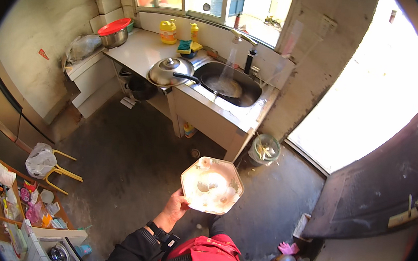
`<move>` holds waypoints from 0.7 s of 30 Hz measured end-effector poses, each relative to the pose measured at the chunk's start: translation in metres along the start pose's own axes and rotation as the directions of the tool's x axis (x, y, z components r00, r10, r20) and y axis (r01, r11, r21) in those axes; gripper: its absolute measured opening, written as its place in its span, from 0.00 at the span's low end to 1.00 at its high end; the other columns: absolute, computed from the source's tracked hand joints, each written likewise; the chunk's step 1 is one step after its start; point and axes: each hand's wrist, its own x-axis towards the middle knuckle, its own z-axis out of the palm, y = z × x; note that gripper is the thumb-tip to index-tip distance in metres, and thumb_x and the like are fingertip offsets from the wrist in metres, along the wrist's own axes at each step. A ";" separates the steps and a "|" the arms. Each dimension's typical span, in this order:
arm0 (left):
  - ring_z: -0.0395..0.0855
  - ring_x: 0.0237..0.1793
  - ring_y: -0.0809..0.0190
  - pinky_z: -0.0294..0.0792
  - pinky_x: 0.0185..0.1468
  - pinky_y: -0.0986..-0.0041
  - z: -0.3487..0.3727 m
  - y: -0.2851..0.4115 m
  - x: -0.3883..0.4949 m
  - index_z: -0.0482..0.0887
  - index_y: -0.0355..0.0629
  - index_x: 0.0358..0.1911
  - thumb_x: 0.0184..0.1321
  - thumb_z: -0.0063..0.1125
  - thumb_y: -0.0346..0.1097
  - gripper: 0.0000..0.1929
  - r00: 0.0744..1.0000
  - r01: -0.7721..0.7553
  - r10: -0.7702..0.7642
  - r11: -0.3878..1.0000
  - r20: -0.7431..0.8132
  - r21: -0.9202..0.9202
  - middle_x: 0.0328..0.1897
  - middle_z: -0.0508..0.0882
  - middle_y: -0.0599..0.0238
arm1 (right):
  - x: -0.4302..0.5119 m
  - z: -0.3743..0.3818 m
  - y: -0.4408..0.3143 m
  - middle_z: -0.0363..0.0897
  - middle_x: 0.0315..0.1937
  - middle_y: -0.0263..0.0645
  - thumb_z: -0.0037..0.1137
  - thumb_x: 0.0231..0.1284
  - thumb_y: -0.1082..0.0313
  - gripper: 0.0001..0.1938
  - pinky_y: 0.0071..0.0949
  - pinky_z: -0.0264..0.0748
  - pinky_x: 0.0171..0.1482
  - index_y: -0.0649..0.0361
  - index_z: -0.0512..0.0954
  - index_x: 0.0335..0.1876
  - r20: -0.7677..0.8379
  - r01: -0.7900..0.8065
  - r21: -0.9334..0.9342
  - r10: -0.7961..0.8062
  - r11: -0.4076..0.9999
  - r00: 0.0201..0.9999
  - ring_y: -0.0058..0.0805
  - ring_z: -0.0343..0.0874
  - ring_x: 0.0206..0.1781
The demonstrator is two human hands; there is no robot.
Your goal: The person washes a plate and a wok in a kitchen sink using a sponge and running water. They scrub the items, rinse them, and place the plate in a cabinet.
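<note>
My left hand grips a hexagonal floral plate by its near left edge, holding it out above the floor in front of my body. Leaves and flowers decorate the pale plate, and bright light falls on its middle. My right hand is out of view. Ahead, water runs from a faucet into the steel sink, where a dark round pan lies under the stream. A lidded pan with a black handle rests on the counter at the sink's left.
Yellow detergent bottles and sponges stand on the counter. Below its right end is a waste bin. A bag-covered stool and loaded shelves are at left. A dark door stands beside the bright doorway at right.
</note>
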 end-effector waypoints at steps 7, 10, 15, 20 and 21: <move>0.79 0.38 0.60 0.74 0.37 0.75 0.042 0.103 0.121 0.73 0.37 0.49 0.37 0.47 0.24 0.26 0.983 -0.128 0.139 0.987 -0.122 0.093 0.42 0.80 0.61 | 0.155 0.056 -0.167 0.71 0.18 0.35 0.50 0.53 0.66 0.09 0.31 0.68 0.25 0.65 0.72 0.26 -0.021 0.143 0.240 -0.142 0.960 0.990 0.26 0.70 0.20; 0.78 0.32 0.64 0.70 0.31 0.80 0.061 0.152 0.153 0.73 0.34 0.48 0.37 0.45 0.23 0.26 0.958 -0.219 0.234 0.971 -0.166 0.100 0.39 0.80 0.62 | 0.190 0.116 -0.366 0.76 0.23 0.35 0.50 0.55 0.65 0.10 0.27 0.69 0.25 0.66 0.76 0.31 0.249 0.109 0.684 -0.372 0.721 0.894 0.24 0.72 0.22; 0.80 0.42 0.60 0.74 0.42 0.76 0.077 0.227 0.209 0.68 0.32 0.53 0.36 0.45 0.24 0.31 0.946 -0.307 0.309 0.951 -0.095 0.031 0.46 0.79 0.58 | 0.111 0.189 -0.663 0.78 0.30 0.36 0.47 0.63 0.59 0.16 0.24 0.73 0.33 0.68 0.75 0.40 0.651 -0.123 0.745 -0.673 0.656 0.352 0.25 0.76 0.30; 0.79 0.46 0.59 0.73 0.50 0.74 0.069 0.311 0.301 0.66 0.31 0.56 0.35 0.47 0.25 0.34 0.951 -0.308 0.308 0.950 0.007 0.051 0.50 0.78 0.56 | 0.006 0.223 -0.833 0.75 0.48 0.44 0.35 0.68 0.50 0.24 0.32 0.72 0.50 0.64 0.65 0.57 0.645 -0.634 0.509 -0.745 0.583 -0.167 0.33 0.76 0.46; 0.79 0.45 0.59 0.73 0.49 0.75 0.064 0.331 0.326 0.66 0.31 0.56 0.35 0.47 0.25 0.34 0.951 -0.310 0.308 0.947 0.031 0.080 0.49 0.78 0.56 | -0.003 0.233 -0.860 0.73 0.53 0.44 0.32 0.69 0.48 0.26 0.32 0.70 0.54 0.63 0.63 0.60 0.596 -0.694 0.444 -0.765 0.566 -0.243 0.33 0.75 0.51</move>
